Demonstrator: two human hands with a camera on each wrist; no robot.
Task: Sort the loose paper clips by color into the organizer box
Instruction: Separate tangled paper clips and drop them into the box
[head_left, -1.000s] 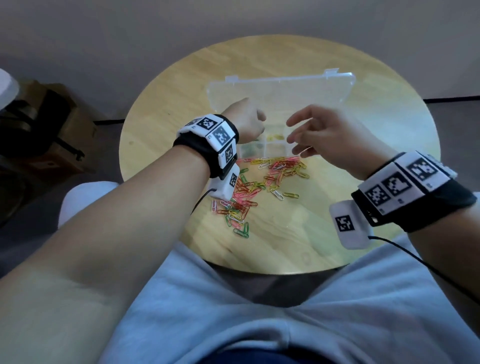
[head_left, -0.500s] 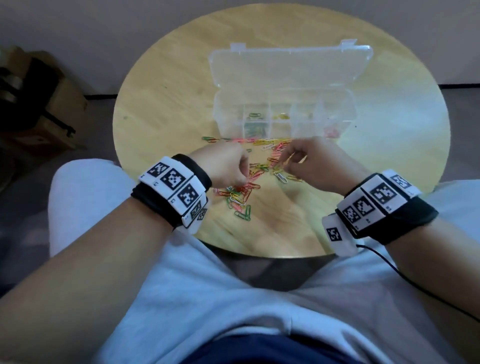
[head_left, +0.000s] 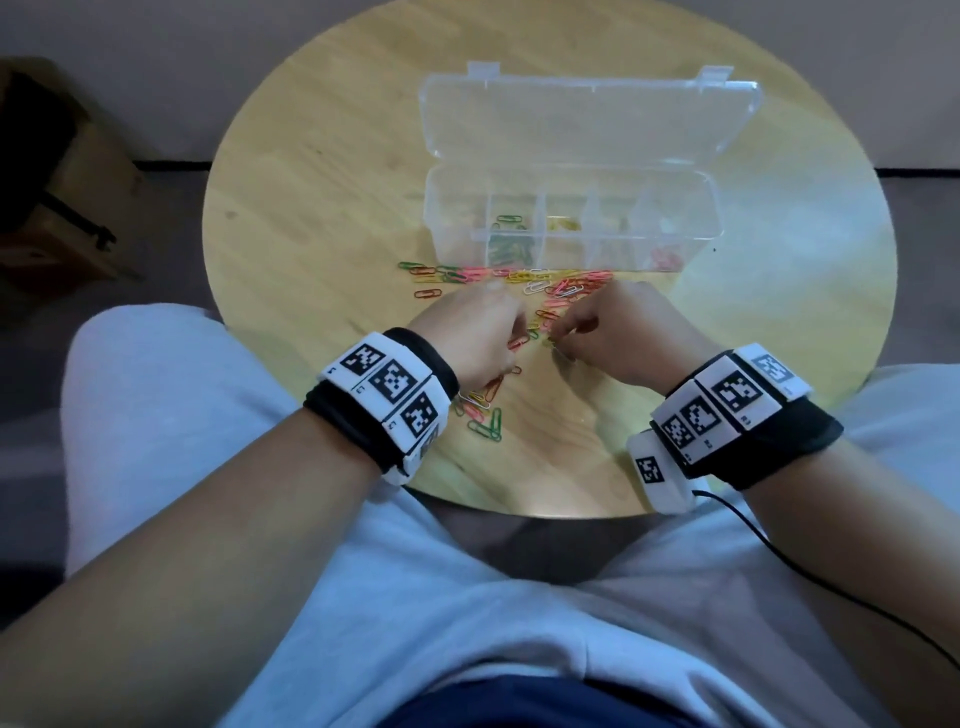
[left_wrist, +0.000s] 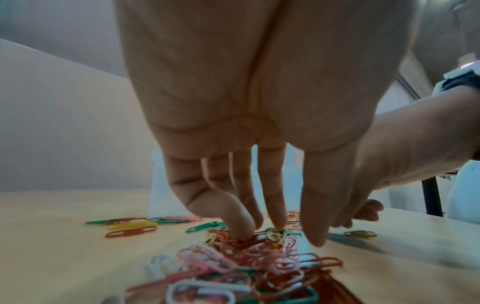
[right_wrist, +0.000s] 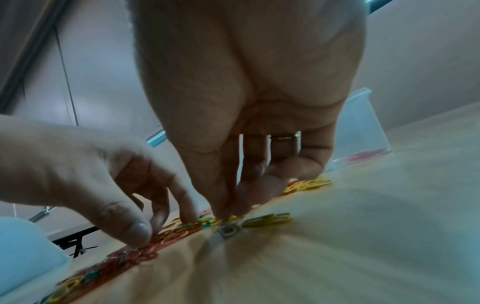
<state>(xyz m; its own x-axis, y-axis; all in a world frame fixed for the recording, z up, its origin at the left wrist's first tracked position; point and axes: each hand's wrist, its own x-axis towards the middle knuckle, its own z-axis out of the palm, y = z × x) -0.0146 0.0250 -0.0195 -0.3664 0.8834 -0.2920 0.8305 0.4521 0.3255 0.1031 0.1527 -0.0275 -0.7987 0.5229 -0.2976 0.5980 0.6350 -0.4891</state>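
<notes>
Paper clips, loose and mixed in colour, are lying in a strip on the round wooden table, running from just in front of the organizer box back toward my lap. The box is sitting open, lid laid flat behind it; green, yellow and red clips are showing in separate compartments, red at the right end.

My left hand is reaching down into the pile, fingers nearly straight, tips touching the clips; I am not seeing any clip gripped.

My right hand is hovering just beside it, thumb and forefinger pinching together at the table surface over some yellow clips. Whether a clip is actually caught between them I cannot tell. A ring is showing on one finger.

Both wrists are wearing marker bands.
</notes>
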